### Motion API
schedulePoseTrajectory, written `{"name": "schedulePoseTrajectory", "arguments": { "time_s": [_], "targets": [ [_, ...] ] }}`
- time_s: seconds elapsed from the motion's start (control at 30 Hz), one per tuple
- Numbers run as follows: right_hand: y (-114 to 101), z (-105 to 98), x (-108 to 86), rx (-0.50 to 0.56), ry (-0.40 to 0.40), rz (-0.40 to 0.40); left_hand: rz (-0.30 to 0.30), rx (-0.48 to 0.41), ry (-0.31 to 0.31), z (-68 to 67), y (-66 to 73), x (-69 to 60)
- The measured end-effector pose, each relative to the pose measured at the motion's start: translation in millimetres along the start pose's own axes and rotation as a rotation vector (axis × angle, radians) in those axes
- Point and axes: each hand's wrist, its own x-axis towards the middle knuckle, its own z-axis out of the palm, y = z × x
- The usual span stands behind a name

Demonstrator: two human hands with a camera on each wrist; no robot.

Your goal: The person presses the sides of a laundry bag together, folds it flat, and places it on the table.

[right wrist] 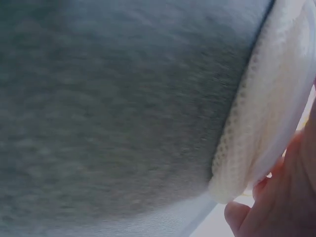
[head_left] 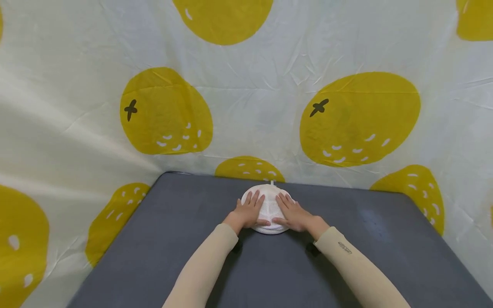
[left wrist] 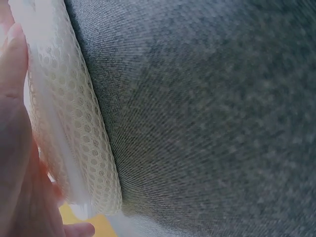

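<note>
A round white mesh laundry bag point(head_left: 268, 205) lies on the dark grey table, with a small white tab standing up at its far edge. On its left side rests my left hand point(head_left: 249, 211), fingers spread and straight. My right hand point(head_left: 294, 214) lies the same way on the right side, and the two thumbs point toward each other near the front. In the left wrist view the honeycomb mesh side point(left wrist: 81, 108) of the bag and a pale band show beside the hand. The right wrist view has the mesh edge point(right wrist: 247, 113) beside the right hand point(right wrist: 281, 197).
The dark grey table point(head_left: 185, 256) spreads out around the bag on all sides. Behind and beside it hangs a white curtain point(head_left: 254, 115) printed with large yellow fruit shapes. Its lower part meets the table's back edge.
</note>
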Motion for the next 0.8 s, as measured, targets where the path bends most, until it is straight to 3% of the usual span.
{"name": "schedulePoseTrajectory", "arguments": {
  "time_s": [0.23,0.4,0.63,0.8],
  "targets": [
    [12.6,15.2,-0.5,-0.073,-0.009,0.046,-0.001,0.014,-0.011,-2.2,5.8,-3.7],
    [18.8,15.9,3.0,-0.068,0.019,0.034,0.002,0.029,0.000,-6.1,5.8,-3.1],
    [9.3,6.4,-3.1,-0.017,0.040,-0.007,0.011,0.007,0.021,-4.5,0.1,0.6],
    [-0.3,2.3,-10.6,0.022,0.072,-0.017,0.029,0.006,0.042,-4.9,-5.5,-3.5]
  ]
}}
